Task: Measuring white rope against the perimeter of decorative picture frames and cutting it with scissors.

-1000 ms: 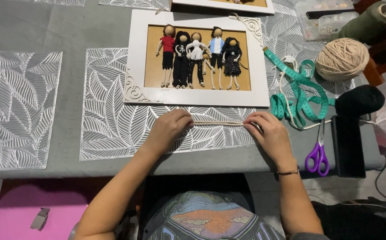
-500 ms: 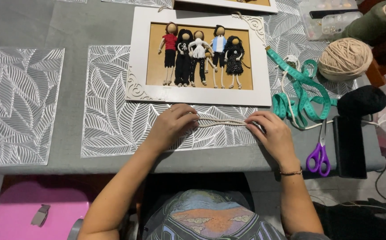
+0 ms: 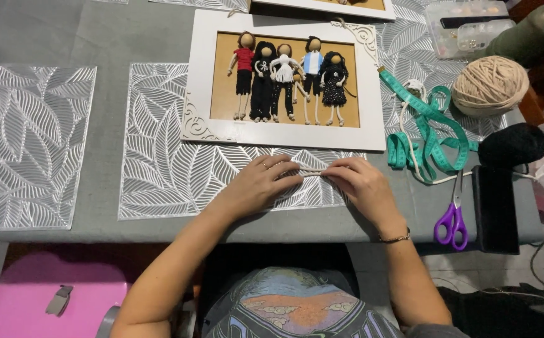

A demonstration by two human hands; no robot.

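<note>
Head view: left hand [image 3: 261, 184] & right hand [image 3: 361, 184] lie close together on the white leaf-pattern placemat [image 3: 159, 163] near table's front edge, fingertips pinched shut on a short beige cord [image 3: 313, 173] stretched flat btwn them. Just behind, touching distance, the white picture frame [image 3: 284, 134] w/ five yarn dolls. Toward right edge: green tape measure [image 3: 431, 125], beige yarn ball [image 3: 490, 86], purple scissors [image 3: 452, 220].

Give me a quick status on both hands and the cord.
Left hand and right hand flat on the placemat, fingertips pinching a short cream cord between them. White picture frame just beyond. Scissors off right.
</note>
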